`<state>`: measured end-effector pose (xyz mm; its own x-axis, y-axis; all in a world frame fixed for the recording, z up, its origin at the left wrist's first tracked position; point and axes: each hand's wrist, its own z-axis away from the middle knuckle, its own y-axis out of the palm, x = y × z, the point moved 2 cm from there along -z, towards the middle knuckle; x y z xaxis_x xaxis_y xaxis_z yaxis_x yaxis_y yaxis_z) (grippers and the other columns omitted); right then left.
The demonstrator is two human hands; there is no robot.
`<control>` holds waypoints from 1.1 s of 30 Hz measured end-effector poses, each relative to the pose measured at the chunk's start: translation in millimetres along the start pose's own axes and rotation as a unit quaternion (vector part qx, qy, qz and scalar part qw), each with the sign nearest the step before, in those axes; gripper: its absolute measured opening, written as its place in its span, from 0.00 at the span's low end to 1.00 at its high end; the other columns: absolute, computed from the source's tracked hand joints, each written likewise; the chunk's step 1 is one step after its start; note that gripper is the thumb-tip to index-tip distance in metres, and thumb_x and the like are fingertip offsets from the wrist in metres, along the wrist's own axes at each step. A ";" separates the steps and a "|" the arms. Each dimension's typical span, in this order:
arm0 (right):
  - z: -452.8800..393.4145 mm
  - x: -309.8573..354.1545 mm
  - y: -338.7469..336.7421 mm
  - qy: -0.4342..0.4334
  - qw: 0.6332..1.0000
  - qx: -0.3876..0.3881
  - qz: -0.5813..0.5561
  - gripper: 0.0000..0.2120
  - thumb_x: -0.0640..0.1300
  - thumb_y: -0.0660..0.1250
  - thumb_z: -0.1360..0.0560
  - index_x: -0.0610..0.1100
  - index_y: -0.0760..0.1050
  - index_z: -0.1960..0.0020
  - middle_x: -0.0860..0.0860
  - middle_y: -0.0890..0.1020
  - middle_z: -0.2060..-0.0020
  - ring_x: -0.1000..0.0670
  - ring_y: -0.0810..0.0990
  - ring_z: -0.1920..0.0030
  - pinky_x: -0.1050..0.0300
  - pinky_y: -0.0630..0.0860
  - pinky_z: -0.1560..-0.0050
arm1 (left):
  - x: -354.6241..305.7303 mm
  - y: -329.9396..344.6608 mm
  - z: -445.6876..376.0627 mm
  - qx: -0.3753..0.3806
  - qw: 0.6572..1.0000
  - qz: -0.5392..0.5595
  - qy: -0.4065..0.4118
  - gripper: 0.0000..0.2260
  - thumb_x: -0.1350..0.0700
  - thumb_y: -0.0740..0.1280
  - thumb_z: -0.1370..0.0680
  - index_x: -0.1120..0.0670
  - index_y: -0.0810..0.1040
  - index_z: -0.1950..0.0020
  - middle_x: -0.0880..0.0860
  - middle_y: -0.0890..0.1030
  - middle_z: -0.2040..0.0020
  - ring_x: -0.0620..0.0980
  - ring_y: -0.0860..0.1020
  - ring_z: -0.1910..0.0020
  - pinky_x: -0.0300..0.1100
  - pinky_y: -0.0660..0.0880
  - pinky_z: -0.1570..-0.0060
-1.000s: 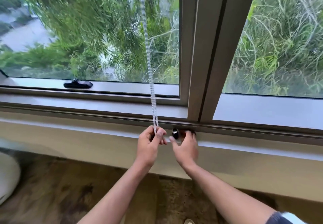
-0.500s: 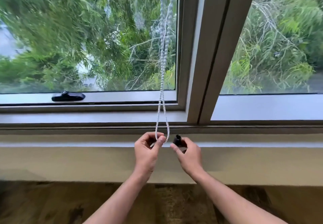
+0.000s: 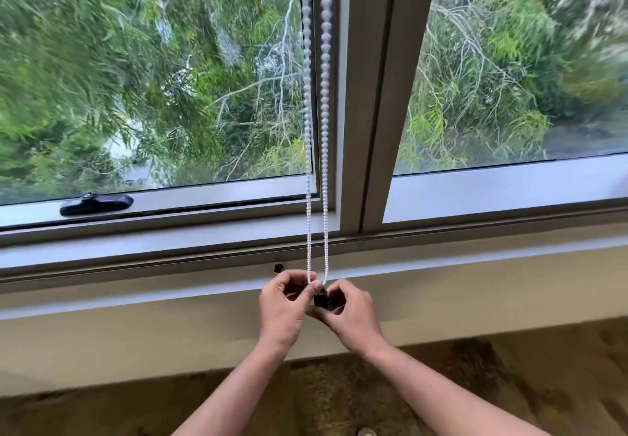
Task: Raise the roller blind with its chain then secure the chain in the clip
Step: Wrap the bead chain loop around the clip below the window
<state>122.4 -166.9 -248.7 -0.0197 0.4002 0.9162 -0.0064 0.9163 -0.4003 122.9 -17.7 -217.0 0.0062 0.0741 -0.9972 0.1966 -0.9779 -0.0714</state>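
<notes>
Where 2 chain [image 3: 325, 170] strands meet, left hand [image 3: 283, 310] fingers pinch loop; right hand [image 3: 350, 316] pinches 1 clip [image 3: 320, 299].

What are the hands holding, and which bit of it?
The left hand pinches the white bead chain at the bottom of its loop. The right hand holds a small black clip by its lower end.

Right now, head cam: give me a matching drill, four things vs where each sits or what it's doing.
1 chain
2 latch
3 left hand
4 clip

A on the left sash's bottom rail
B pinching the bottom of the loop
C hanging in two strands before the frame
D dark piece between the two hands

Pairs: 1-C, 2-A, 3-B, 4-D
</notes>
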 end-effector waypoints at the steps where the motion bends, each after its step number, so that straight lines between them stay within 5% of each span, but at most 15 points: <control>1: 0.3 1.8 -0.2 -0.002 1.000 -0.008 -0.001 0.22 0.62 0.82 0.38 0.49 0.76 0.60 0.53 0.84 0.67 0.55 0.82 0.66 0.51 0.81 0.62 | 0.4 0.6 0.9 0.000 1.000 -0.006 -0.001 0.07 0.60 0.78 0.29 0.52 0.85 0.54 0.52 0.86 0.59 0.48 0.84 0.59 0.42 0.79 0.55; 7: 4.9 9.2 2.3 -0.040 0.997 -0.054 0.027 0.25 0.72 0.75 0.37 0.51 0.74 0.60 0.55 0.82 0.67 0.54 0.80 0.65 0.49 0.79 0.62 | -4.1 -1.3 5.0 -0.019 0.999 0.012 -0.031 0.06 0.62 0.76 0.27 0.53 0.83 0.54 0.51 0.86 0.59 0.50 0.84 0.57 0.41 0.80 0.56; 15: 5.6 13.9 7.5 -0.086 0.992 -0.088 0.028 0.17 0.63 0.78 0.35 0.54 0.76 0.57 0.59 0.82 0.63 0.56 0.81 0.61 0.54 0.79 0.62 | -5.3 1.8 17.5 0.068 0.936 0.205 -0.279 0.08 0.57 0.69 0.22 0.56 0.78 0.43 0.59 0.84 0.49 0.53 0.81 0.51 0.48 0.77 0.49; 25: 3.4 28.4 15.8 -0.133 0.988 -0.079 -0.007 0.12 0.59 0.77 0.33 0.59 0.76 0.56 0.60 0.79 0.56 0.55 0.80 0.55 0.62 0.76 0.59 | -20.5 4.9 14.1 0.079 0.933 0.242 -0.253 0.15 0.57 0.55 0.17 0.60 0.80 0.50 0.61 0.83 0.56 0.55 0.81 0.57 0.46 0.79 0.57; 29: 1.4 33.0 13.5 -0.091 0.984 -0.041 -0.150 0.08 0.52 0.77 0.28 0.51 0.82 0.53 0.53 0.82 0.58 0.52 0.82 0.57 0.59 0.78 0.58 | -21.0 -0.3 8.4 0.070 0.963 0.121 -0.232 0.13 0.53 0.56 0.19 0.55 0.78 0.56 0.57 0.76 0.61 0.49 0.70 0.64 0.43 0.64 0.66; 33: -2.4 43.4 11.9 -0.007 0.956 0.025 -0.292 0.10 0.53 0.72 0.24 0.46 0.82 0.51 0.52 0.82 0.65 0.55 0.77 0.66 0.59 0.74 0.66 | -31.6 1.2 5.8 0.105 0.976 0.031 -0.191 0.13 0.47 0.56 0.26 0.46 0.75 0.67 0.49 0.74 0.71 0.44 0.67 0.73 0.43 0.60 0.69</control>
<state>123.9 -138.6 -213.7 -0.0111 -0.1793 0.9837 -0.0675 0.9817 0.1782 117.3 -22.4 -185.7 -0.3613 -0.0244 -0.9321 0.0012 -0.9997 0.0257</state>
